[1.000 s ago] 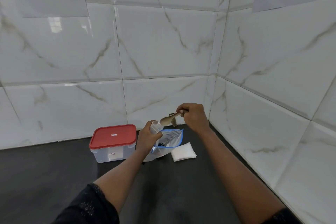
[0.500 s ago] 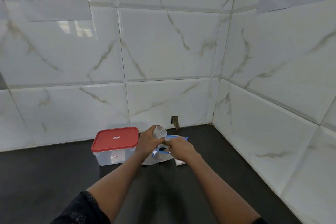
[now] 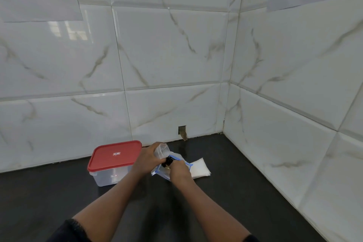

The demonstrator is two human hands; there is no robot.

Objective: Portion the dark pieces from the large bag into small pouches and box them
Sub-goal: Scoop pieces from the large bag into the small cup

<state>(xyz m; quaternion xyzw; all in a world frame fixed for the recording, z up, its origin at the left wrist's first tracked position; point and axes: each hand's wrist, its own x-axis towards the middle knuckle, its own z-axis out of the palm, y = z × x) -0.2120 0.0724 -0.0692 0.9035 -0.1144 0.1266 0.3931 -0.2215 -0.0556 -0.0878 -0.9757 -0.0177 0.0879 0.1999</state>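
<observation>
My left hand (image 3: 148, 158) grips a small clear pouch (image 3: 162, 149) upright, its mouth open upward. Just to its right the large zip bag (image 3: 160, 173) with a blue seal lies on the dark counter. My right hand (image 3: 179, 169) reaches into the bag's mouth with curled fingers, holding the spoon, which is mostly hidden. A clump of dark pieces (image 3: 168, 161) shows between my two hands at the bag's opening. The clear box with a red lid (image 3: 115, 156) stands closed to the left of my left hand.
A flat stack of white empty pouches (image 3: 200, 167) lies right of the bag. The dark counter (image 3: 235, 182) ends at tiled walls behind and on the right, forming a corner. A small notch (image 3: 182, 131) sits in the back wall's base.
My right hand came down from above the pouch and went into the large bag. My left hand and the pouch stayed roughly where they were.
</observation>
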